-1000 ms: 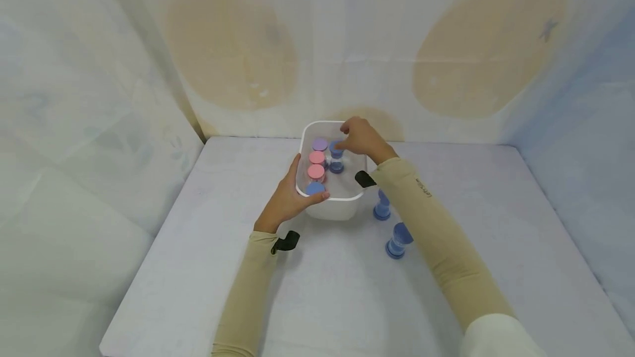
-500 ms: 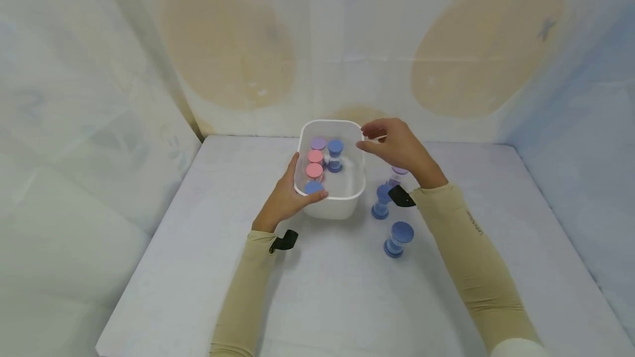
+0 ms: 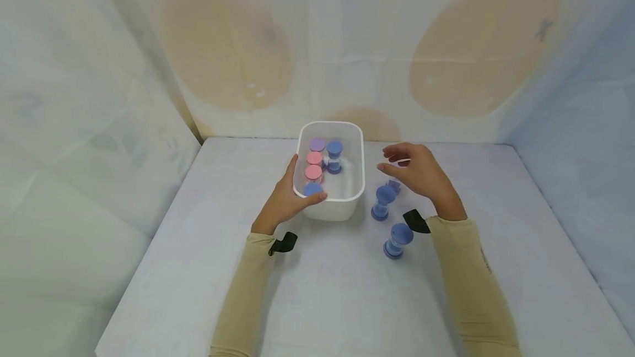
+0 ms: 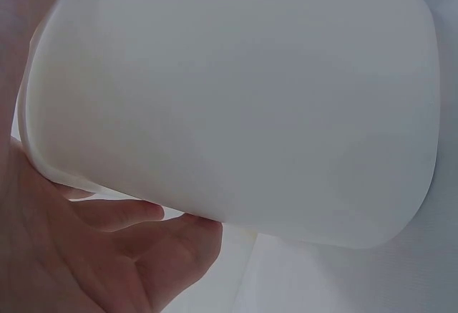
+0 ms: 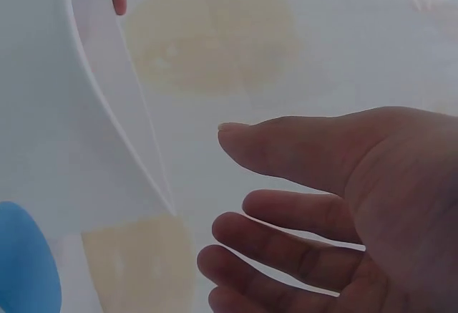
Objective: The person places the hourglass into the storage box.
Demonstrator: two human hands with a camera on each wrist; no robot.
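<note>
Nearest on the table (image 3: 322,302) stands a blue hourglass (image 3: 398,240), and just beyond it a second blue hourglass (image 3: 382,201) beside the white tub (image 3: 331,209). The left hand (image 3: 284,200) grips the tub's near left corner, thumb hooked over the rim. The right hand (image 3: 421,174) hovers right of the tub above a small purple hourglass (image 3: 394,184), fingers apart, holding nothing. Inside the tub stand five hourglasses (image 3: 315,165), toward the table's far edge.
</note>
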